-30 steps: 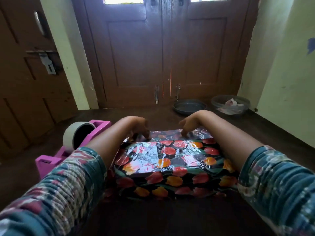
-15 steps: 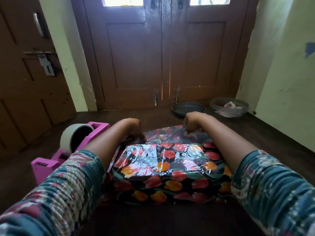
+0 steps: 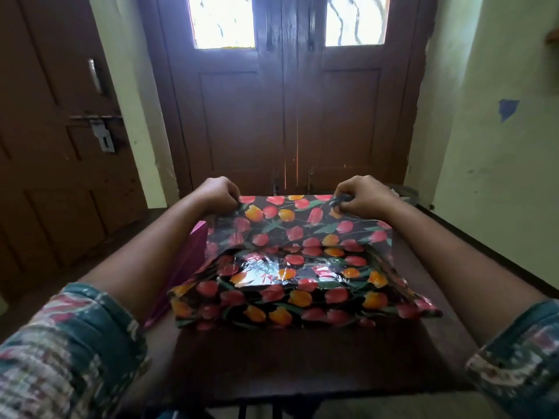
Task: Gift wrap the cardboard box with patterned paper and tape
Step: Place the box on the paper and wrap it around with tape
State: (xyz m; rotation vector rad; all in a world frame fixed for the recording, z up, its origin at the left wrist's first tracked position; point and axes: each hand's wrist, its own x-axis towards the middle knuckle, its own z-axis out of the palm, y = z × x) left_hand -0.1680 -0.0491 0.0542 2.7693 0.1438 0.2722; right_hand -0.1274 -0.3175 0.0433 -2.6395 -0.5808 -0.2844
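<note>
Paper: the far flap of the flowered paper [image 3: 302,228] stands up from the far side of the box, its free edge stretched level between the two hands.
Box: under the paper at the middle of the bench [image 3: 302,364], with no cardboard showing; its long axis runs left to right, in line with the near edge.
Left hand [image 3: 219,193]: fingers [image 3: 233,203] pinch the flap's far-left corner.
Right hand [image 3: 361,196]: fingers [image 3: 343,204] pinch the far-right corner.
Direction: the box top lies below and nearer than both hands, each about equally close, so the flap probably folds down toward the person.
Tape: not seen; a pink object [image 3: 198,246] sits just left of the box.
Surface: dark wood.
Room: a brown double door [image 3: 287,122] beyond the far edge and a pale wall [image 3: 499,192] on the right.
</note>
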